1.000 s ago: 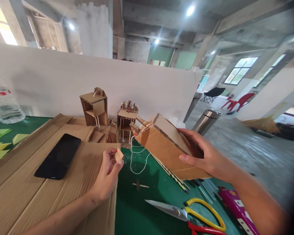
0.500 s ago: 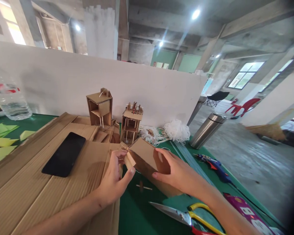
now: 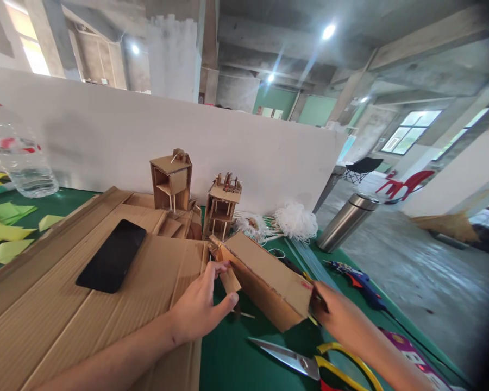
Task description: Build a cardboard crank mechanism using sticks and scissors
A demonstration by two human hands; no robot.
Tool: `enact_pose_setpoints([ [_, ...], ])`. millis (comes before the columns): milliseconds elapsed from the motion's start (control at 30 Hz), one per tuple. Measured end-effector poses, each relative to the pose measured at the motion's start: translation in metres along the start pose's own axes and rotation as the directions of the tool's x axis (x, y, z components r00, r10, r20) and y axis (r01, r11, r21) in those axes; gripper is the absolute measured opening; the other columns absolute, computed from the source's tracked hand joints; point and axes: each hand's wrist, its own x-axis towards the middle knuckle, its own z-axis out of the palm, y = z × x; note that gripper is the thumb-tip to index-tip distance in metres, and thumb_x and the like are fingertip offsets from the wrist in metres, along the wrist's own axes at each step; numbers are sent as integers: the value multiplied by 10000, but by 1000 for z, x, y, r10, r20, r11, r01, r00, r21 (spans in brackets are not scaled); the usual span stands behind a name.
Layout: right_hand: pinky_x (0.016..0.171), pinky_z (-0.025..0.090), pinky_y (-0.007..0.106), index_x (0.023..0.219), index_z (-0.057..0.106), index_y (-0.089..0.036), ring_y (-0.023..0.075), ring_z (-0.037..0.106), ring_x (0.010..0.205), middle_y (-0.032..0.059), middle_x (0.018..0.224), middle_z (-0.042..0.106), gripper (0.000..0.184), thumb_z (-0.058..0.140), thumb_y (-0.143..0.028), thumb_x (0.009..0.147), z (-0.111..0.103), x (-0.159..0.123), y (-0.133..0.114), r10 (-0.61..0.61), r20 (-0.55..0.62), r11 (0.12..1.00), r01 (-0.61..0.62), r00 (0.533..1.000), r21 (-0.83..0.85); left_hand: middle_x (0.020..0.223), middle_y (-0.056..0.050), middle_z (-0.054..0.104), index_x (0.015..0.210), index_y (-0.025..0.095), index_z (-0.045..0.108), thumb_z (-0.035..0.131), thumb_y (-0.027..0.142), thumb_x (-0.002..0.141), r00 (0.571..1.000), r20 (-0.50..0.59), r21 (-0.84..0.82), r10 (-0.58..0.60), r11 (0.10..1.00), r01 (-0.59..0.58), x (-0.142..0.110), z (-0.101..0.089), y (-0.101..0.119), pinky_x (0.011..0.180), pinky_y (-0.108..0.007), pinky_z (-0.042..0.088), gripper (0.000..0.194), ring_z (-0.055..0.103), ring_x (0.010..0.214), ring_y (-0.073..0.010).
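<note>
A small folded piece of cardboard [image 3: 230, 278] is held between the thumb and fingers of my left hand [image 3: 206, 296], beside the left end of a long cardboard box [image 3: 264, 271]. The box lies slantwise, with a small cardboard fitting [image 3: 214, 245] at its left end. At the box's right end, my right hand [image 3: 334, 307] has its fingers curled in, partly hidden by the box. Yellow and dark bits show beside those fingers; what they grip is unclear. Below the box lie open scissors [image 3: 293, 358] with yellow and red handles. A thin stick [image 3: 246, 315] lies near my left thumb.
A black phone [image 3: 112, 255] rests on the large cardboard sheet [image 3: 146, 320]. Two cardboard models [image 3: 171, 182] stand behind. A steel flask [image 3: 348, 222], glue gun [image 3: 358, 282], clear glue sticks [image 3: 309, 260] and white string [image 3: 296, 221] are right; a water bottle [image 3: 20, 157] is left.
My right hand has left the top of the cardboard box and moved right, to its far end, uncovering the box's top face. My left hand still holds the small cardboard piece. The view shifted slightly.
</note>
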Motion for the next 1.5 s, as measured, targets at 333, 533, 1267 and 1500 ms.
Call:
enact_pose_setpoints([
  [333,618,419,336,1075,615,-146,333,711,852,167,992,727,303,446,-80,832,12,-3,-7,145,184,935,-74,972,-346,1449,-167,471,1132,213,462,604,297,829,992,126,164,-13,986,-8,3,3,2,1091,-561,385,345,452,1343,-317],
  [533,565,345,299,800,614,-194,295,712,785,111,811,723,172,490,-75,800,-8,-4,-6,178,181,903,-87,967,-421,1497,-159,417,1108,200,540,652,272,807,984,175,187,42,980,-75,5,2,1,1105,-554,364,330,380,1388,-321],
  [1267,749,559,377,1051,578,-263,270,630,956,82,1035,601,235,516,-456,932,60,-106,-3,-235,-315,956,159,920,-247,1039,-53,644,964,190,609,808,494,644,840,514,281,173,891,-356,1,2,4,888,-411,480,485,570,995,-273],
  [1500,784,517,455,1057,560,-240,298,586,985,95,1072,573,334,420,-528,964,54,-100,33,-156,-326,961,67,933,-269,1251,-83,576,1002,213,651,788,530,672,882,450,374,139,868,-328,-2,4,4,988,-481,442,478,516,1170,-319],
])
